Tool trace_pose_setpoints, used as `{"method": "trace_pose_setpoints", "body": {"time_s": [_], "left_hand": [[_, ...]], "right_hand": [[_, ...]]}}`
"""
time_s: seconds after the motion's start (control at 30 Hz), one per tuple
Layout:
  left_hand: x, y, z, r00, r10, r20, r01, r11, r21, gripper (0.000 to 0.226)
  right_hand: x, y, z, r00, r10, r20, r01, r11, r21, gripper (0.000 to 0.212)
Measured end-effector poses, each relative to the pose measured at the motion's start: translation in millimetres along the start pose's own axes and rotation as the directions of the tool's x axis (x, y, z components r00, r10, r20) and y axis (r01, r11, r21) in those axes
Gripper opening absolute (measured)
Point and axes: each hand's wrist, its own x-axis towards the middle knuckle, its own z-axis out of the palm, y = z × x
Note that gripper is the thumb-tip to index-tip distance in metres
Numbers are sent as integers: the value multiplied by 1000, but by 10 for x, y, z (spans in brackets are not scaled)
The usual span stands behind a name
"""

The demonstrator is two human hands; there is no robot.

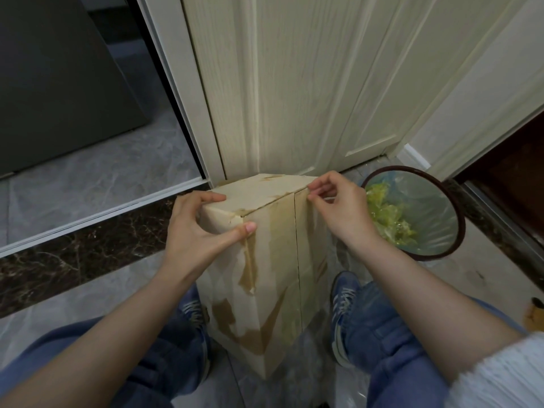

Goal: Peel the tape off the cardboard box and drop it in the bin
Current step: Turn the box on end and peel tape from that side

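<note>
A tall pale cardboard box (276, 260) stands upright on the floor between my feet, with brownish tape strips (250, 260) partly lifted on its near side. My left hand (200, 228) grips the box's top left corner, thumb on the front face and fingers on the top. My right hand (338, 207) pinches at the top right edge of the box, thumb and forefinger closed on a thin strip of tape there. The round bin (457, 231) with a blue liner and yellowish crumpled tape inside stands to the right of the box.
A pale wooden door (294, 83) rises just behind the box. A dark marble threshold (88, 248) crosses the floor on the left, and a dark cabinet (59, 69) stands beyond it. My blue shoes (344, 307) flank the box.
</note>
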Motion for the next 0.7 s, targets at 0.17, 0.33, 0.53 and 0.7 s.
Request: {"method": "trace_pose_setpoints", "body": {"time_s": [0.17, 0.33, 0.53, 0.7], "left_hand": [[-1, 8, -1, 1000, -3, -9, 3, 1000, -5, 77], [6, 29, -2, 1000, -7, -22, 7, 1000, -7, 77], [3, 32, -8, 1000, 9, -26, -9, 1000, 3, 76], [2, 23, -8, 999, 1, -34, -1, 1000, -5, 75]], "right_hand": [[17, -6, 10, 1000, 11, -7, -11, 999, 41, 12], [6, -17, 32, 1000, -22, 20, 21, 1000, 14, 15], [15, 3, 55, 998, -13, 63, 16, 999, -51, 18], [16, -8, 45, 994, -11, 107, 12, 1000, -13, 16]]}}
